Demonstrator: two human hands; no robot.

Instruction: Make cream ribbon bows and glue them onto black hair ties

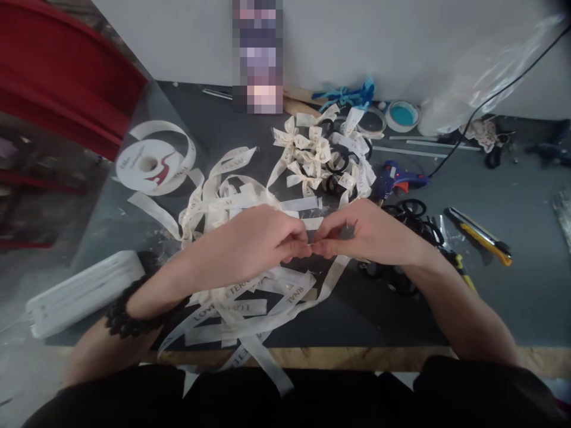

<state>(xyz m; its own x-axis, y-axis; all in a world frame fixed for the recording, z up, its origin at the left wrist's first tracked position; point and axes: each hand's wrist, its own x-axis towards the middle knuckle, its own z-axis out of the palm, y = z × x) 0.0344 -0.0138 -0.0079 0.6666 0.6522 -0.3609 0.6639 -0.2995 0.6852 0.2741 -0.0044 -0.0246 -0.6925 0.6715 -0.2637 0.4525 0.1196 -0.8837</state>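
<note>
My left hand [259, 238] and my right hand [361, 232] meet fingertip to fingertip over the table's middle. Both are closed in a pinch on a small piece of cream ribbon [311, 244], mostly hidden between the fingers. Under the hands lies a loose heap of cut cream ribbon strips [250, 303] with printed letters, some hanging over the front edge. Behind the hands sits a pile of finished ribbon bows [312, 151]. A ribbon spool [149, 163] lies at the left. A black bead bracelet [122, 312] circles my left wrist.
A blue glue gun [395, 178] with a black cord lies right of the bows. Black rings [413, 209], scissors and a yellow utility knife [484, 235] sit at the right. A white flat pack [80, 291] rests front left. Tape rolls [401, 115] stand by the wall.
</note>
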